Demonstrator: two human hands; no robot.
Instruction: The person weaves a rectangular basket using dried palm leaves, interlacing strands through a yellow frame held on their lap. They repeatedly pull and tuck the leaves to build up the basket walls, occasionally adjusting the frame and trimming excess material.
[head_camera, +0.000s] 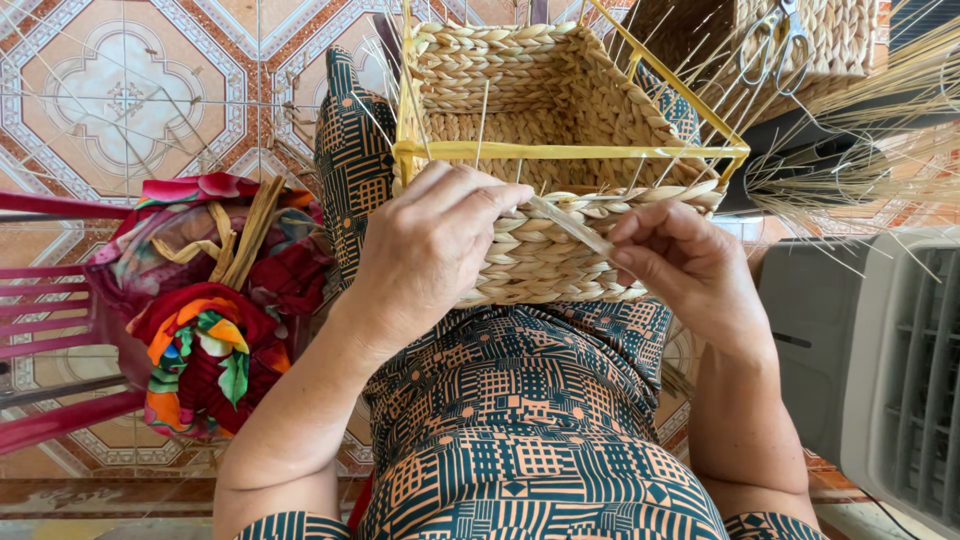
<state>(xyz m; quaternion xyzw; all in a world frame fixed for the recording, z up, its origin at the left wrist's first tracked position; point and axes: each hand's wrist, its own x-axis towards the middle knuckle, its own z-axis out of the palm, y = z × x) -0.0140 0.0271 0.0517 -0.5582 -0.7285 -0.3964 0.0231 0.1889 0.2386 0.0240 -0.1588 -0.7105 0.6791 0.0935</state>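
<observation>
Head view looks straight down, and nearest the camera, at 6 o'clock, is the patterned lap (520, 440) on which the basket (545, 170) rests.

Just above the lap, the left hand (425, 245) lies at about 9 o'clock of the basket's near wall, fingers curled and pressed flat against the woven rows; whether anything is pinched under them cannot be told. The right hand (690, 265) sits at 3 o'clock of that wall, thumb and forefinger closed on a flat pale strand (572, 226).

The strand's long axis runs diagonally, from the right fingertips up towards 10 o'clock, its far end pointing into the weave under the left hand. The basket's own long axis runs left to right across the lap; its open mouth tips away towards 12 o'clock, with a yellow frame (570, 151) along the rim.

A judgement on risks: the strand looks dry and thin, so a sharp bend at the pinch could crease or split it. If the left hand eases off, the top row might loosen and gap. The thin stakes (483, 125) standing up from the wall could poke the knuckles or snap if the hands push over them.

Farther off, cloth scraps (215, 300) lie on a red chair (50, 330) at 9 o'clock, a grey fan (880, 350) stands at 3 o'clock, and scissors (775, 40) rest on another basket at 1 o'clock.
</observation>
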